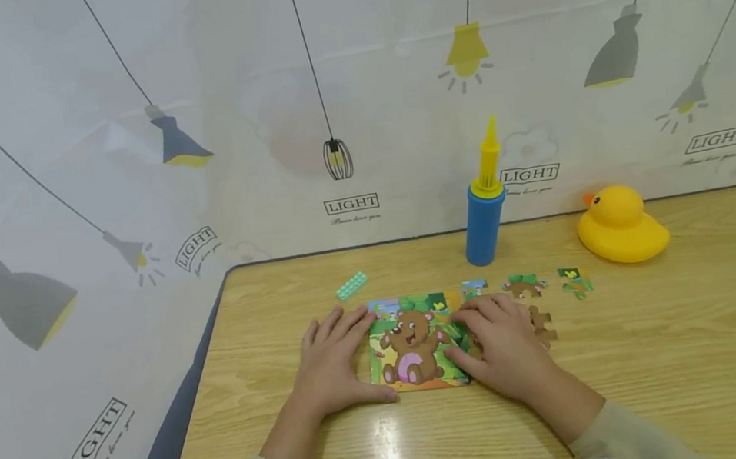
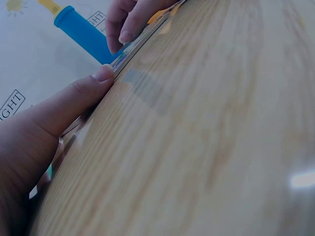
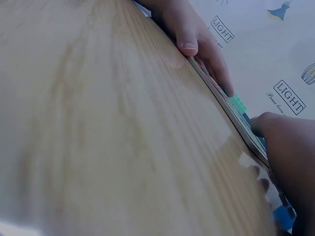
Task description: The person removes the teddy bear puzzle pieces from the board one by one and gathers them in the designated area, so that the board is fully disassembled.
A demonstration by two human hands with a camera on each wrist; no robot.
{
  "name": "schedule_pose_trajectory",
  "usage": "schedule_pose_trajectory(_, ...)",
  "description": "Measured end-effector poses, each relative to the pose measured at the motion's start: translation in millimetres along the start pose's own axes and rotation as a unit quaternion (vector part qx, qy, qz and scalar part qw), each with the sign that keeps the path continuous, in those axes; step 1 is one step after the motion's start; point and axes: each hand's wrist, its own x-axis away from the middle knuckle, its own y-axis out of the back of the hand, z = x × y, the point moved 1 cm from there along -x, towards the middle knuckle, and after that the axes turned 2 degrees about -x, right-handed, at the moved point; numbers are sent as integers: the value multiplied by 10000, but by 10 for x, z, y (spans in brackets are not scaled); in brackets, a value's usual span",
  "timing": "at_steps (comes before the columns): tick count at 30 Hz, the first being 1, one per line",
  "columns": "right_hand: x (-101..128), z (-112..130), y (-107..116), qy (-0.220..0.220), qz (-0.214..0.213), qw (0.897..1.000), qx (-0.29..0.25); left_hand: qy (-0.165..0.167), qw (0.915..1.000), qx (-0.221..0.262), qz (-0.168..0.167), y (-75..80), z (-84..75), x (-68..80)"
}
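A jigsaw picture board [image 1: 411, 348] with a brown bear lies flat on the table between both hands. My left hand [image 1: 333, 362] rests at its left side, fingers spread, with fingertips by the upper left edge and thumb near the lower left corner. At the right side my right hand [image 1: 509, 346] touches the edge with its fingertips and thumb. In the left wrist view the left thumb [image 2: 83, 96] lies along the thin board edge. The right wrist view shows the board's side [image 3: 219, 101] running between the hands. Some loose puzzle pieces [image 1: 543, 327] are partly hidden behind my right hand.
Other loose puzzle pieces [image 1: 524, 286] lie beyond my right hand, one with a green corner [image 1: 576, 283] farther right. A blue and yellow hand pump [image 1: 484, 222] stands at the back. Beside it sits a yellow rubber duck [image 1: 623, 231]. A mint studded block [image 1: 351, 286] lies behind the board.
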Motion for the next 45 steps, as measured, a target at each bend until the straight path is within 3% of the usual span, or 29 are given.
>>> schedule_pose_trajectory(8,-11,29,-38,-339,291,9990,-55,-8,10000,-45,18,-5,-4,3)
schedule_pose_trajectory(18,-27,13,-10,-640,343,9938,-843,0,10000,1,4,9,-20,4)
schedule_pose_trajectory(35,-106,-18,54,-967,1039,9851,-967,-22,10000,44,-53,0,-20,9)
schedule_pose_trajectory(45,-135,-4,94,-950,949,9845,-1127,-43,9999,-1,-103,-9,-6,5)
